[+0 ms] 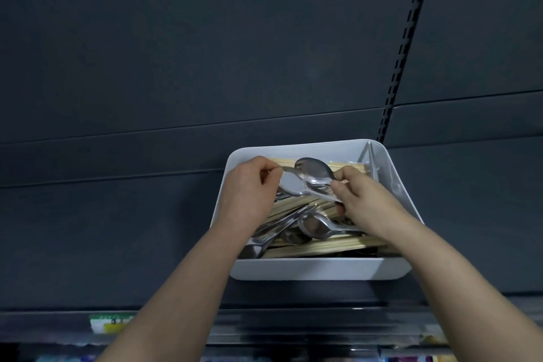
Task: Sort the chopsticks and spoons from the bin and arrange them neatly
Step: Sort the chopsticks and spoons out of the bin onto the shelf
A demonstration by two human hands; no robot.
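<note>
Two shiny steel spoons [314,175] are held just above the white plastic bin [317,270], their long axes lying left to right between the hands. The left hand [249,188] is pinched on one end, the right hand [363,195] on the other, both equally near. Pale wooden chopsticks [323,248] are heaped beneath, and the bin is carried by a dark grey shelf [117,214].

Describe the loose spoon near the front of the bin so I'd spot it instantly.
Find the white bin on the dark shelf, heaped with pale chopsticks and steel spoons. Just below the right hand, one spoon lies on the chopsticks, bowl leftward; unlike those above, no hand holds it.
</note>
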